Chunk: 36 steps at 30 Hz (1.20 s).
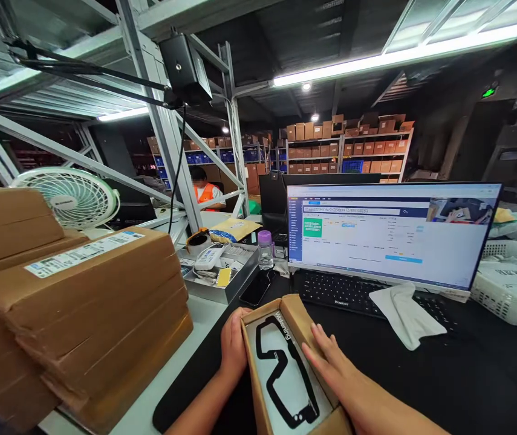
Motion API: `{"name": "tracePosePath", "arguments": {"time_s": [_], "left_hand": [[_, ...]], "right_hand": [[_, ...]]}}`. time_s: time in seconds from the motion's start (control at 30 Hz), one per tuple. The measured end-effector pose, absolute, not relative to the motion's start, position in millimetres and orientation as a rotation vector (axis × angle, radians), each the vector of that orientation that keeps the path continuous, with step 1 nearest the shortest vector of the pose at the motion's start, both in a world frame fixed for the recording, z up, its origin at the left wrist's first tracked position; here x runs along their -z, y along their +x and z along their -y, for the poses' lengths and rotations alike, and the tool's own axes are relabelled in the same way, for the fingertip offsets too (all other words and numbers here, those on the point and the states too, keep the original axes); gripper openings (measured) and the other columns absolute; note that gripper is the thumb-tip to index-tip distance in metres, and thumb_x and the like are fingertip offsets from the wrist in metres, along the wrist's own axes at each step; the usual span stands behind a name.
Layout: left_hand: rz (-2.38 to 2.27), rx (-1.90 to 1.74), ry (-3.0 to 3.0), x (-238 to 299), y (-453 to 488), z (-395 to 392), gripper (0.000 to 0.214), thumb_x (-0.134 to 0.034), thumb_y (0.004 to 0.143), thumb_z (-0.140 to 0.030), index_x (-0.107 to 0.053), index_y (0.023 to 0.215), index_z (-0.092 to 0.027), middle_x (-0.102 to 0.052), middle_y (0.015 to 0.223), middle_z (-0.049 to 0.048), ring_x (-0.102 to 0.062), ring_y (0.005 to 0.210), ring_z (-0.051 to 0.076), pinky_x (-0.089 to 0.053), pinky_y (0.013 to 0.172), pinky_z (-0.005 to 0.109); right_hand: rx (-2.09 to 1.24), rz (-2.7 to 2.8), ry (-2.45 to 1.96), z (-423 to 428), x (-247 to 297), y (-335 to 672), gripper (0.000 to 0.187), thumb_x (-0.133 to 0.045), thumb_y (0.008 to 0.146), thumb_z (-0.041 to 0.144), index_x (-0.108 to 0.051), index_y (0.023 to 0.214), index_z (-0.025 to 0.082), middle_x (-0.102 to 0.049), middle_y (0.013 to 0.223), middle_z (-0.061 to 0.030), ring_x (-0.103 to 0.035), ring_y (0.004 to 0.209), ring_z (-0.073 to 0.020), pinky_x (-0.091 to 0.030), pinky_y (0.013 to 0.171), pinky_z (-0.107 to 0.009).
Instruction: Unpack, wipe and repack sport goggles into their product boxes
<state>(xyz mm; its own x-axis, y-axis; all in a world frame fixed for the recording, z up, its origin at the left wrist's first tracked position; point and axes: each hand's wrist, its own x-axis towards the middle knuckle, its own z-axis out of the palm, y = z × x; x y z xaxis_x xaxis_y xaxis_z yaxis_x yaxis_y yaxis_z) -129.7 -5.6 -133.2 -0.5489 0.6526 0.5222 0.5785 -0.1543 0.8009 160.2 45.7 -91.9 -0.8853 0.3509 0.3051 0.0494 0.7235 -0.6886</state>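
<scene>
An opened cardboard box (297, 311) stands in front of me on the black desk mat, its top flaps folded back. Inside lies a white box (280, 377) printed with a thick black goggle-shaped outline and the word "Wakening". My left hand (233, 343) is closed around the cardboard box's left side, its fingertips hidden behind the far corner. On the right, my right hand (333, 365) rests with fingers stretched out against the right flap, holding nothing.
Stacked brown cartons (99, 308) fill the left side, near a fan (65, 196). Ahead are a monitor (376, 241), a keyboard (331, 290), a white cloth (407, 314), a phone (258, 288), a purple-capped bottle (265, 251) and a grey tray (231, 293). A white basket (489, 296) stands right.
</scene>
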Motion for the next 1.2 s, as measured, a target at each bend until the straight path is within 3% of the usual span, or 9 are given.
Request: {"name": "tracePosePath", "arguments": {"time_s": [0.13, 0.23, 0.47, 0.6, 0.73, 0.83, 0.93, 1.07, 1.2], "left_hand": [[-2.020, -1.817, 1.472, 135, -130, 5, 0.074, -0.010, 0.098, -0.068, -0.063, 0.083, -0.019, -0.067, 0.080, 0.0062, -0.063, 0.076, 0.019, -0.049, 0.070, 0.035], [-2.071, -1.798, 1.479, 134, -130, 6, 0.074, -0.014, 0.095, -0.074, -0.061, 0.081, -0.019, -0.063, 0.075, 0.0029, -0.061, 0.071, 0.016, -0.048, 0.072, 0.034], [-2.257, -1.754, 1.517, 119, -120, 8, 0.061, -0.024, 0.100, -0.065, -0.057, 0.076, -0.019, -0.058, 0.069, -0.0002, -0.056, 0.064, 0.015, -0.046, 0.068, 0.032], [-2.367, -1.671, 1.689, 84, -99, 10, 0.051, -0.019, 0.101, -0.048, -0.048, 0.066, -0.024, -0.057, 0.066, 0.0028, -0.055, 0.066, 0.020, -0.042, 0.065, 0.034], [-2.419, -1.491, 1.945, 43, -60, 13, 0.036, -0.034, 0.095, -0.044, -0.047, 0.066, -0.026, -0.060, 0.072, 0.0054, -0.055, 0.074, 0.024, -0.039, 0.067, 0.037], [-2.455, -1.366, 2.064, 21, -26, 12, 0.033, -0.044, 0.091, -0.051, -0.047, 0.069, -0.026, -0.060, 0.076, 0.0079, -0.054, 0.077, 0.027, -0.038, 0.065, 0.039], [-2.446, -1.292, 2.126, 11, -5, 8, 0.037, -0.047, 0.089, -0.057, -0.047, 0.069, -0.026, -0.060, 0.077, 0.0093, -0.055, 0.079, 0.030, -0.041, 0.065, 0.041], [-2.373, -1.328, 2.152, 17, -16, 2, 0.045, -0.035, 0.095, -0.057, -0.058, 0.108, -0.020, -0.064, 0.111, 0.0144, -0.057, 0.108, 0.034, -0.049, 0.089, 0.051], [-2.204, -1.618, 1.789, 53, -57, -1, 0.080, -0.038, 0.091, -0.066, -0.026, 0.151, -0.014, -0.035, 0.155, 0.0196, -0.031, 0.145, 0.037, -0.024, 0.120, 0.061]], "right_hand": [[-0.943, 2.532, -0.289, -51, 126, 151, 0.108, -0.092, 0.061, 0.052, -0.043, 0.153, 0.025, 0.001, 0.166, -0.0124, 0.001, 0.148, -0.0492, -0.010, 0.118, -0.069], [-1.006, 2.479, -0.288, -46, 128, 148, 0.096, -0.087, 0.070, 0.050, -0.039, 0.153, 0.035, 0.005, 0.166, -0.0034, -0.005, 0.151, -0.0410, -0.019, 0.121, -0.061], [-1.194, 2.388, -0.265, -56, 98, 155, 0.109, -0.094, 0.052, 0.056, -0.047, 0.148, 0.033, -0.031, 0.162, -0.0105, -0.018, 0.150, -0.0399, -0.018, 0.122, -0.055], [-1.420, 2.475, -0.341, -64, 67, 177, 0.127, -0.084, 0.061, 0.068, -0.017, 0.160, 0.025, -0.029, 0.164, -0.0137, -0.028, 0.149, -0.0380, -0.020, 0.122, -0.053], [-1.440, 2.355, -0.598, -52, 58, 191, 0.101, -0.041, 0.094, 0.072, 0.018, 0.157, 0.019, -0.019, 0.167, -0.0143, -0.020, 0.153, -0.0279, -0.016, 0.124, -0.047], [-1.267, 2.358, -0.694, -42, 61, 192, 0.129, -0.070, 0.079, 0.065, 0.022, 0.157, 0.019, 0.001, 0.169, -0.0147, 0.002, 0.155, -0.0334, -0.008, 0.124, -0.053], [-1.317, 2.359, -0.706, -41, 55, 191, 0.145, -0.089, 0.059, 0.042, 0.014, 0.160, 0.022, -0.014, 0.165, -0.0175, -0.014, 0.152, -0.0381, -0.018, 0.122, -0.054], [-1.444, 2.147, -0.802, -55, 49, 189, 0.132, -0.087, 0.050, 0.023, -0.016, 0.161, 0.022, -0.043, 0.149, -0.0143, -0.041, 0.138, -0.0379, -0.032, 0.117, -0.049], [-1.549, 1.873, -0.784, -73, 62, 183, 0.127, -0.090, 0.045, 0.025, -0.029, 0.156, 0.027, -0.049, 0.146, -0.0119, -0.045, 0.136, -0.0393, -0.034, 0.115, -0.054]]}}
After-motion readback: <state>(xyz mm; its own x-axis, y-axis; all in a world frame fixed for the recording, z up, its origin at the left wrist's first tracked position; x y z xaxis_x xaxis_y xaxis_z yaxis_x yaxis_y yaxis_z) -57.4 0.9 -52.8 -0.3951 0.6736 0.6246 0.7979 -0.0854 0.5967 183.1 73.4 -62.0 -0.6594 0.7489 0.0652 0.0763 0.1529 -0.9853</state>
